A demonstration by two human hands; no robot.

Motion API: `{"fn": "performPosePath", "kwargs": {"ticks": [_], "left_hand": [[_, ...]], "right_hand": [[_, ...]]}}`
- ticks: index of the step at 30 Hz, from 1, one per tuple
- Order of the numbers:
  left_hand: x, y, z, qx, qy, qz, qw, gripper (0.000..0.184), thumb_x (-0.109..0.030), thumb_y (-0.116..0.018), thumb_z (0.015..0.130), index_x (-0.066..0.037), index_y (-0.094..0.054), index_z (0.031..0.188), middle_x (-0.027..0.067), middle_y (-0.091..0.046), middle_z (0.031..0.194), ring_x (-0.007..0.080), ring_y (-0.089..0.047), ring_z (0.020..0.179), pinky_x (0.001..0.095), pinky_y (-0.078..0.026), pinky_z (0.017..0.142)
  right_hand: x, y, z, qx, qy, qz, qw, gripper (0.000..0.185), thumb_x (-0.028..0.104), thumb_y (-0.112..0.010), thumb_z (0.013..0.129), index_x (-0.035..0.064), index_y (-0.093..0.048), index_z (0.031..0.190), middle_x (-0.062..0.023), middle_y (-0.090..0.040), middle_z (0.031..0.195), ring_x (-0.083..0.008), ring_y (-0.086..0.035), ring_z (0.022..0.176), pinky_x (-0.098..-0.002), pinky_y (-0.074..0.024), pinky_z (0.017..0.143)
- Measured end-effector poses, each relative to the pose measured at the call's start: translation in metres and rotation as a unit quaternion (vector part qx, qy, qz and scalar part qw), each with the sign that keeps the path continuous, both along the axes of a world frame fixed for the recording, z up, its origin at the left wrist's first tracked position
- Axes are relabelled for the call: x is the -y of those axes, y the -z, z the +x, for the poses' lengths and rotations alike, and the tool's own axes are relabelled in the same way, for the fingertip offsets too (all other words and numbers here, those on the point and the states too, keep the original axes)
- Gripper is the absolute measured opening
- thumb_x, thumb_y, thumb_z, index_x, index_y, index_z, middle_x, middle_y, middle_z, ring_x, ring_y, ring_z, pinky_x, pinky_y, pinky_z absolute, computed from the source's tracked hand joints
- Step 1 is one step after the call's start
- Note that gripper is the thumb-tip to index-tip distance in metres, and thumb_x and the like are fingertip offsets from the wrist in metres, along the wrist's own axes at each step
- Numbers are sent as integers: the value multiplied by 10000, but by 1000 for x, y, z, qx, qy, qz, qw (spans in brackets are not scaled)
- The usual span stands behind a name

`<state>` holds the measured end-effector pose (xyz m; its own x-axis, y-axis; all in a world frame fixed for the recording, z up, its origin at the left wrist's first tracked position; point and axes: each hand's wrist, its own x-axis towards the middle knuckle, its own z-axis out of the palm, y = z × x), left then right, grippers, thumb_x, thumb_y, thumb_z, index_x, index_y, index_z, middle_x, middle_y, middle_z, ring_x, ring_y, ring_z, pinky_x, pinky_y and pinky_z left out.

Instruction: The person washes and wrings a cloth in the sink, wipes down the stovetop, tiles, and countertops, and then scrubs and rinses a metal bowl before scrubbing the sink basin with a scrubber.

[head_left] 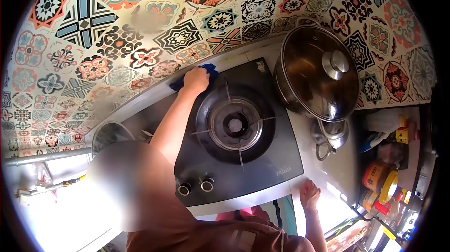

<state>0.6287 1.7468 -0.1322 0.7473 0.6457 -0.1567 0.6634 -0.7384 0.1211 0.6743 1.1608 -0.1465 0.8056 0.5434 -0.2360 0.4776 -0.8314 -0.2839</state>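
Left hand [196, 80] grips a bunched blue cloth [211, 70] at the rear-left edge of the hob [279, 158], apparently in a wiping step; a further stroke calls for steady pressure clear of the burner [235, 125]. Right hand [310, 195] lies near the front-right corner, its closure indeterminable.

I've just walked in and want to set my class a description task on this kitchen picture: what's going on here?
The person's left hand holds a bunched blue cloth at the back edge of the gas hob. Their right hand is curled near the hob's front right corner, with nothing visible in it. The burner has no pot on it; a glass-lidded pot stands to the hob's right.
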Motion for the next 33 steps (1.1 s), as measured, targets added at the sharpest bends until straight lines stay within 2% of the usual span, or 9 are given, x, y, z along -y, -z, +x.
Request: {"fn": "performPosePath", "kwargs": {"ticks": [5, 7, 9, 12, 15, 19, 20, 24, 33], "left_hand": [[12, -8, 17, 21, 26, -14, 999, 266, -243, -559, 858, -1, -668, 864, 208, -635, 909, 359, -627, 854, 441, -496, 760], [8, 13, 14, 80, 63, 5, 995, 260, -231, -555, 857, 0, -672, 839, 194, -631, 899, 352, -628, 846, 433, -493, 762], [11, 8, 12, 70, 66, -11, 995, 232, -227, -546, 865, -48, -639, 981, 180, -636, 933, 347, -599, 921, 438, -472, 803], [17, -11, -12, 179, 54, -79, 979, 286, -229, -568, 859, -96, -607, 1109, 167, -637, 958, 338, -599, 933, 437, -473, 805], [13, -7, -27, 109, 13, -56, 992, 357, -235, -586, 853, -140, -562, 1196, 160, -633, 1005, 336, -595, 946, 439, -474, 805], [7, -5, -2, 99, 49, -54, 992, 263, -199, -561, 856, -63, -629, 1070, 185, -652, 927, 366, -607, 882, 460, -474, 788], [7, -6, 7, 111, 56, -50, 991, 209, -183, -550, 855, -21, -654, 935, 198, -652, 855, 380, -610, 851, 472, -468, 771], [7, -8, 38, 98, 107, -49, 988, 224, -188, -554, 850, 10, -630, 780, 216, -641, 814, 386, -610, 844, 482, -461, 745], [6, -15, 76, 58, 86, -112, 988, 268, -226, -564, 851, 26, -656, 851, 241, -636, 875, 391, -606, 879, 457, -471, 775]], "right_hand": [[-2, -1, -1, 20, -15, 1, 1000, 81, 61, -532, 697, 86, -456, 709, -94, -521, 637, -336, -539, 618, -454, -375, 573], [-2, 5, -1, 30, -20, 3, 999, 80, 58, -535, 691, 82, -463, 714, -99, -522, 644, -345, -536, 614, -460, -376, 562], [-1, 6, 1, 12, -27, -6, 1000, 74, 57, -539, 688, 79, -482, 730, -107, -531, 650, -354, -534, 610, -456, -384, 550], [-1, 4, 2, -1, -16, 2, 1000, 70, 55, -540, 689, 74, -492, 738, -115, -537, 650, -362, -531, 602, -445, -393, 534], [-5, 3, 1, -11, 4, 15, 1000, 72, 53, -537, 694, 74, -476, 723, -115, -530, 637, -359, -530, 595, -440, -395, 535], [2, 10, 2, 15, -19, -1, 1000, 82, 53, -527, 704, 81, -451, 700, -109, -520, 628, -345, -526, 584, -430, -388, 540], [-1, 8, 3, 15, -19, -1, 1000, 79, 53, -524, 706, 83, -452, 700, -106, -518, 627, -343, -524, 582, -427, -385, 540], [-8, 6, 3, 14, -8, 4, 1000, 73, 53, -513, 712, 89, -450, 697, -93, -510, 621, -333, -517, 572, -415, -375, 540], [-22, 5, 7, 27, -11, 24, 999, 81, 52, -546, 719, 68, -473, 688, -120, -537, 628, -345, -534, 568, -420, -411, 533]]}}
